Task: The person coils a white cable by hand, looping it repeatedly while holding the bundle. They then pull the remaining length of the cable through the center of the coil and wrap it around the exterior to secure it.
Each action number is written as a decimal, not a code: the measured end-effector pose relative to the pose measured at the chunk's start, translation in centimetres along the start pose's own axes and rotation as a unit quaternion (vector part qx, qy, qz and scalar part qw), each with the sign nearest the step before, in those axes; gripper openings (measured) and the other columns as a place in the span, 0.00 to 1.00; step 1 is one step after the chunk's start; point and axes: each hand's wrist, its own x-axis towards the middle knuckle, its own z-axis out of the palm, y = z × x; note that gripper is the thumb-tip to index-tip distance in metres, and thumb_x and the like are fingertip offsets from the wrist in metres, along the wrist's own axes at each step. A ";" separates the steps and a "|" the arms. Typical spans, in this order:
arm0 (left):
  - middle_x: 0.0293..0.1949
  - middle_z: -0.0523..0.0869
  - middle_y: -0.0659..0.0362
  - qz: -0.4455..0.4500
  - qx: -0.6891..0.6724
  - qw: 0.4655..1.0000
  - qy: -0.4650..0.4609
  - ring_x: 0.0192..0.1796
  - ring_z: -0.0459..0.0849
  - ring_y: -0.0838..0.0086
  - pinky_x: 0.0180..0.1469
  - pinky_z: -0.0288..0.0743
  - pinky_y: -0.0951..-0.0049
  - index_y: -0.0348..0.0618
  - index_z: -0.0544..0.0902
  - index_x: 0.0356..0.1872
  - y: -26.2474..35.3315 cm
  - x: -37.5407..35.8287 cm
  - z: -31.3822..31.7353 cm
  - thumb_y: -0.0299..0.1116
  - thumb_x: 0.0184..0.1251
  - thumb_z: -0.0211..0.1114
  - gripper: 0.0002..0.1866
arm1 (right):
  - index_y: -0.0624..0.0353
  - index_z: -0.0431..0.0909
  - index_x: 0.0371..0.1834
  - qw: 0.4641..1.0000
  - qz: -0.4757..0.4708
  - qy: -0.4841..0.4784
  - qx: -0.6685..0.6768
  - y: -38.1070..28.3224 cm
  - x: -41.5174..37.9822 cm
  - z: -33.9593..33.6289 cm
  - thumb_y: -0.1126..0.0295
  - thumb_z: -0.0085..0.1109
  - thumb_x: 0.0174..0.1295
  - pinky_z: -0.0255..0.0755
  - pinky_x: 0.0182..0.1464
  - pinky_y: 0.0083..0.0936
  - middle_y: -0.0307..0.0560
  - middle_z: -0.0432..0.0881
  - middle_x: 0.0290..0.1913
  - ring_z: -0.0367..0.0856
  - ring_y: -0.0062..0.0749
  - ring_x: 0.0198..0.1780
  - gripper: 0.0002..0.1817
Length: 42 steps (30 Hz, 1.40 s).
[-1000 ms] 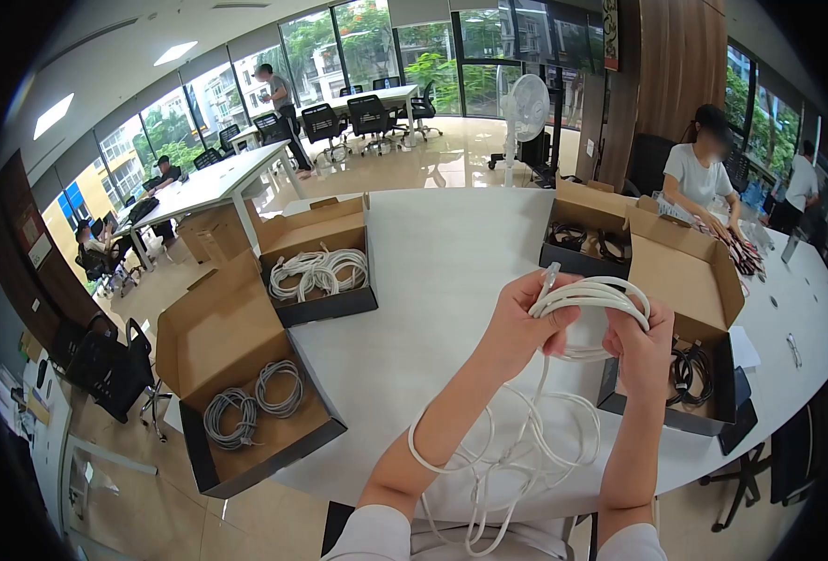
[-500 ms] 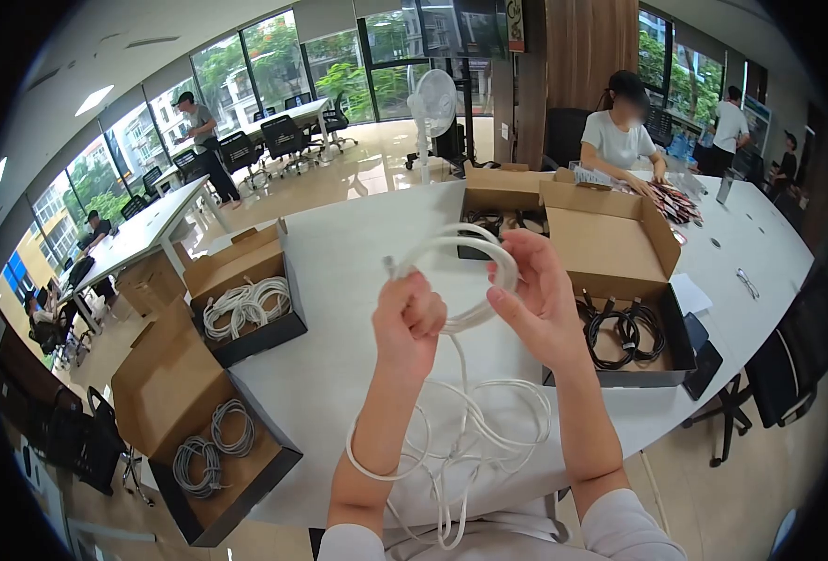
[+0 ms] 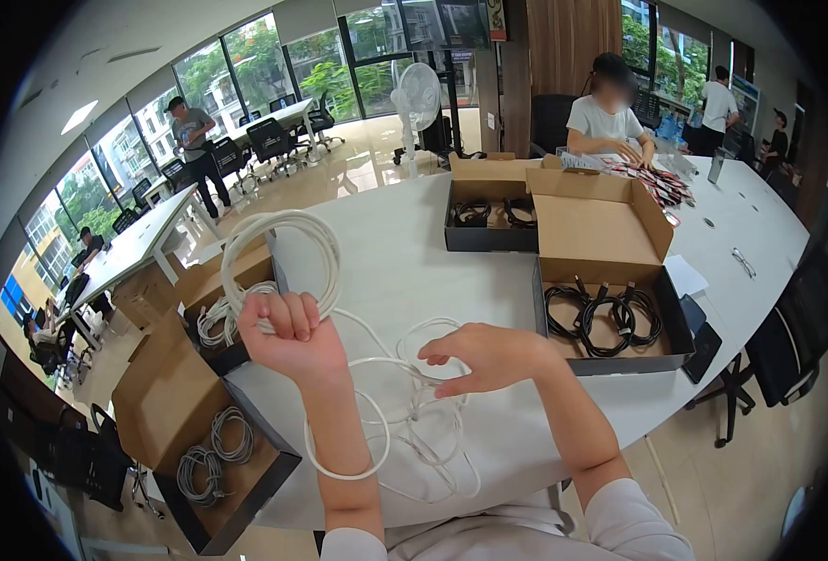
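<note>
My left hand is closed in a fist around a coiled white cable, whose loops stand up above the knuckles. From the coil, a strand runs down to the loose white cable tangled on the table, and one loop hangs around my left forearm. Over that tangle, my right hand is open, thumb and fingers apart, with nothing visible between them. Behind my left hand, a box of white cables is partly hidden. Below it, another open box contains two grey cable coils.
Black cables lie in an open box at right and in another box farther back. Across the white table, a person handles a pile of thin items. A chair stands at the right edge.
My left hand has moved left with the coil, which now stands upright over the fist. My right hand has come away from the coil and dropped toward the loose cable.
</note>
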 end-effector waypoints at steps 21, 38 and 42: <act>0.11 0.53 0.71 -0.105 0.108 0.976 -0.155 0.12 0.50 0.85 0.18 0.43 0.76 0.46 0.68 0.22 -3.8 -3.0 -0.2 0.31 0.65 0.57 0.11 | 0.58 0.84 0.35 0.951 -0.016 0.293 -0.097 -0.4 -0.1 -1.5 0.71 0.66 0.53 0.71 0.39 0.34 0.45 0.82 0.32 0.77 0.42 0.36 0.07; 0.13 0.56 0.72 -0.154 0.238 0.947 -0.153 0.15 0.50 0.88 0.19 0.42 0.80 0.46 0.70 0.29 -3.5 -4.4 1.0 0.31 0.66 0.60 0.08 | 0.60 0.79 0.27 0.944 0.023 0.328 -0.031 -1.4 -2.5 -2.7 0.65 0.71 0.52 0.71 0.31 0.31 0.44 0.78 0.22 0.76 0.39 0.23 0.12; 0.13 0.66 0.69 -0.092 0.501 0.831 -0.224 0.15 0.62 0.82 0.20 0.55 0.80 0.36 0.73 0.49 -3.4 -4.0 1.0 0.24 0.60 0.62 0.15 | 0.58 0.74 0.38 0.884 -0.019 0.454 -0.112 -4.1 -3.4 -4.1 0.70 0.67 0.50 0.71 0.44 0.35 0.49 0.76 0.38 0.75 0.45 0.42 0.15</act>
